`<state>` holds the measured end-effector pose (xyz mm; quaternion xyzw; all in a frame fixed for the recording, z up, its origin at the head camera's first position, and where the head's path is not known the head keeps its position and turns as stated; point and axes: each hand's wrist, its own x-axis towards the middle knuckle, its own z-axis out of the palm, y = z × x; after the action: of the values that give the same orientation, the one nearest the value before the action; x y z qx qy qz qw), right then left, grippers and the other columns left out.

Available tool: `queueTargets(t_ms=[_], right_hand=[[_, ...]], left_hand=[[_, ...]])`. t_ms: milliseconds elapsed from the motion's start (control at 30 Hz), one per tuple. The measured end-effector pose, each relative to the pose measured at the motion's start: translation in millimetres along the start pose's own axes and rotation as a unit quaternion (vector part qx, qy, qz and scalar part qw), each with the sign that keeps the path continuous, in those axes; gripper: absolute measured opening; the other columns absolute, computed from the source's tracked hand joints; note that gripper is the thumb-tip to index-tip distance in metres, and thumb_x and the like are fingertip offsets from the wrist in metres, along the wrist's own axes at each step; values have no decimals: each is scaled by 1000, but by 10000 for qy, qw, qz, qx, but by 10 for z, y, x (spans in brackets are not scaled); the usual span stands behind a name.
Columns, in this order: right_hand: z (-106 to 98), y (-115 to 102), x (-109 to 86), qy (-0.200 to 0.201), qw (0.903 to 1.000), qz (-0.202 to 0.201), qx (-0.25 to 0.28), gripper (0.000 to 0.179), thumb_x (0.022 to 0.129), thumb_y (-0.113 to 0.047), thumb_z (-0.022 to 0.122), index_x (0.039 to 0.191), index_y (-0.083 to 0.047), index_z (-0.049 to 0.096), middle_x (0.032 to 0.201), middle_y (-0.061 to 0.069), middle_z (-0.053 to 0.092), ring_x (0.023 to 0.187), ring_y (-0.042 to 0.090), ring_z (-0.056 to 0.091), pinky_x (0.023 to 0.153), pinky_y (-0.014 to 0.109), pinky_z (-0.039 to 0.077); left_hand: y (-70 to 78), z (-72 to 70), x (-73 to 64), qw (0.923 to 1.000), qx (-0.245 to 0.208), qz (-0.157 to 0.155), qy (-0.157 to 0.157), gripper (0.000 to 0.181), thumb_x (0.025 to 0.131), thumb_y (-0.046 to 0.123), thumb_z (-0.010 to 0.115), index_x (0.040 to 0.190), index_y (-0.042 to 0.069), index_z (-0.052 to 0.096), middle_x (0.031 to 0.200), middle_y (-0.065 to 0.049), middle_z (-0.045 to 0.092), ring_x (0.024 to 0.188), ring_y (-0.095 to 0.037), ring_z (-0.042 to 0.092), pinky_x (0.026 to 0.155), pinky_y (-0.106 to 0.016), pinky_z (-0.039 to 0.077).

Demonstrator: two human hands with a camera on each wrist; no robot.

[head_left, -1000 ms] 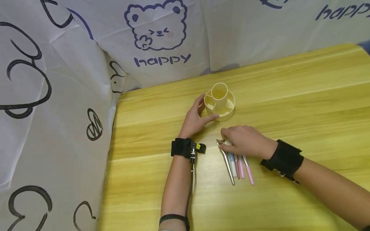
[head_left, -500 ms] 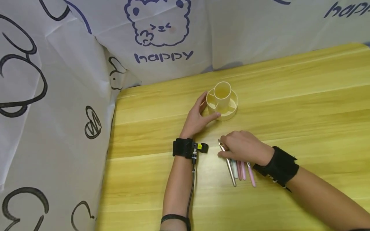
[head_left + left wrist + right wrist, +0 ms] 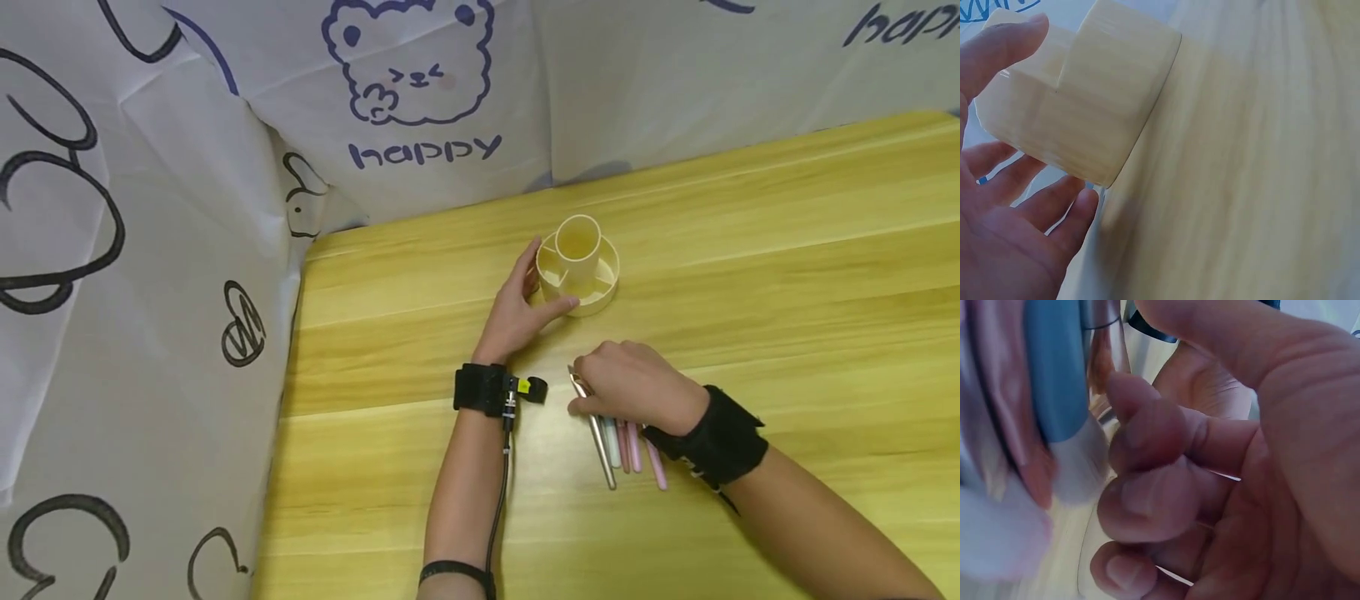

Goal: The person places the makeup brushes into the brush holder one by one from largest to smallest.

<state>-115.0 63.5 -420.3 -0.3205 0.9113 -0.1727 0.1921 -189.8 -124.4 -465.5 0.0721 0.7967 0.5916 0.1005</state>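
Observation:
A cream round brush holder with a tall central tube and divided outer compartments stands on the table. My left hand holds its near left side, thumb at the rim; in the left wrist view the fingers lie along the holder's wall. My right hand is over several makeup brushes lying side by side, covering their heads. A gold-handled brush is leftmost, with pink brushes to the right. In the right wrist view loosely bent fingers lie beside a blue brush; the thumb stays apart.
The wood-grain table extends to the right. A white printed cloth hangs behind it, and another cloth borders the left side. A black cable runs along the left forearm.
My right hand has shifted slightly toward me over the brushes, and its thumb now crosses the gold-handled brush. The left hand keeps its hold on the brush holder. The head view has shifted slightly.

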Motion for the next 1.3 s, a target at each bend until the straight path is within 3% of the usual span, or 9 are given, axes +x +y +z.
queueTargets(t_ms=[233,600,833,1133,1300], right_hand=[[65,-20,-16,-12,10000,-36,-71,38,87,-38,80,63,-22,55,59,-9,53,51,9,50,47,27,38],[181,-105,-64,458,9981,373,-159,44,88,-39,79,57,-22,52,56,-6,51,46,12,48,42,28,34],[222,-140,-65,484,9974,540,-11,50,88,-34,76,51,-22,44,53,-7,42,43,12,43,41,27,28],[252,-142,-72,748,9962,429,142,42,85,-25,69,51,-22,45,52,-10,36,42,9,38,40,25,26],[254,-148,-70,1082,9937,263,122,30,85,-22,64,58,-20,50,53,-8,42,43,8,38,40,24,27]], left_hand=[[-13,18,12,9999,26,131,-39,101,87,21,84,166,30,20,171,5,31,155,-18,39,125,-35,37],[-4,25,43,9997,176,180,-33,94,91,16,80,166,22,23,167,-4,39,151,-22,46,121,-34,42],[-28,19,44,9997,189,155,-8,92,89,18,81,164,22,28,164,-5,45,148,-22,49,119,-36,45],[-9,23,40,9996,254,97,50,91,89,20,82,163,22,30,164,-3,45,149,-20,49,119,-34,45],[-13,25,34,9997,236,78,53,90,89,20,82,163,22,31,164,-3,45,149,-20,49,119,-35,45]])
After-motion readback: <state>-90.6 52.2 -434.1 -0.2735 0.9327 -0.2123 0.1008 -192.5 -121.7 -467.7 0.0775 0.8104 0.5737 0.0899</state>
